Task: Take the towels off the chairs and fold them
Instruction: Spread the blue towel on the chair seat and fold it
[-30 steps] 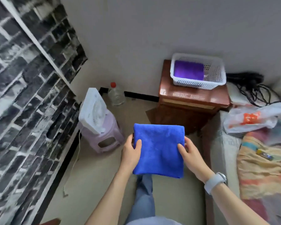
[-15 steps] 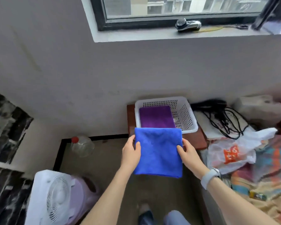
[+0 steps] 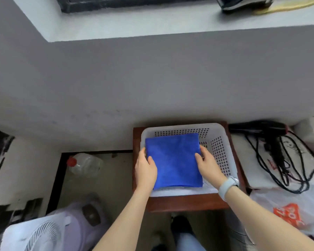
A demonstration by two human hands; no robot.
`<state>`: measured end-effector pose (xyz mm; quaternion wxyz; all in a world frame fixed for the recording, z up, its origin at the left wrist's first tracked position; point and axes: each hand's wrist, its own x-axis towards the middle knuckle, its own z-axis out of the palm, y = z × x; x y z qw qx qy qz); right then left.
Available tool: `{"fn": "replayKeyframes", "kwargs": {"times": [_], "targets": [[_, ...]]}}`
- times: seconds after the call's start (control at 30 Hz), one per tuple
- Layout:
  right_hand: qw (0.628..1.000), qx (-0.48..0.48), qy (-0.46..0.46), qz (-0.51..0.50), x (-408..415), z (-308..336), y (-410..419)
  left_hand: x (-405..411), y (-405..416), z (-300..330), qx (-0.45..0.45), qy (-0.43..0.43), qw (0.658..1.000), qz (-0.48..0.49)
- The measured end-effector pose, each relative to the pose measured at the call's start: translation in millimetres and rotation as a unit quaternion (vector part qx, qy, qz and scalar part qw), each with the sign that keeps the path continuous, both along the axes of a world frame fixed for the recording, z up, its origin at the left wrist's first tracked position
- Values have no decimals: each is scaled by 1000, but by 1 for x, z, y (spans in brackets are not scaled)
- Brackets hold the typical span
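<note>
**Two hands lowering a folded blue towel into the basket**

Two hands are gripping the folded blue towel (image 3: 172, 161) by its opposite edges, and the towel is now sitting inside the white perforated basket (image 3: 222, 156), where half a second ago it was being held in the air in front of the basket. The purple towel that was showing in the basket earlier is now covered from view by the blue one. The camera is sitting closer to the wall, so the basket is filling more of the view.

The left hand (image 3: 145, 169) is pinching the towel's left edge, thumb lying on top of the cloth and fingers tucked beneath, just inside the basket's left wall. The right hand (image 3: 208, 163), with a pale watch (image 3: 227, 186) on its wrist, is clasping the right edge in the same way. The towel is lying flat between them, towards the left side of the basket.

The basket is resting on a reddish-brown wooden stand (image 3: 187, 203) against the grey wall. A black hair dryer (image 3: 257, 126) with its tangled cord is lying to the right, and a clear plastic bottle (image 3: 84, 164) with a red cap is lying on the floor to the left.
</note>
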<state>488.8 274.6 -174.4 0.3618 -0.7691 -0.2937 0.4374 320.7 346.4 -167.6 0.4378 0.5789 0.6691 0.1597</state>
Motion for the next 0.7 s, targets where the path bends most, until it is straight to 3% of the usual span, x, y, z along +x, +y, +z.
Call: {"fn": "replayKeyframes", "kwargs": {"times": [0.07,0.17,0.3,0.43,0.7], "targets": [[996,-47,-65,39,9,-17,11,6,4,-12,70,120,990,-32],[937,-128,-306,104,11,-27,13,15,1,-27,162,199,958,-128],[857,20,-471,209,2,-41,25,29,10,-54,215,242,911,-256],[827,-8,-472,305,0,-71,38,39,20,-78,202,315,882,-286],[824,5,-462,328,2,-103,31,42,20,-107,212,329,877,-278]]}}
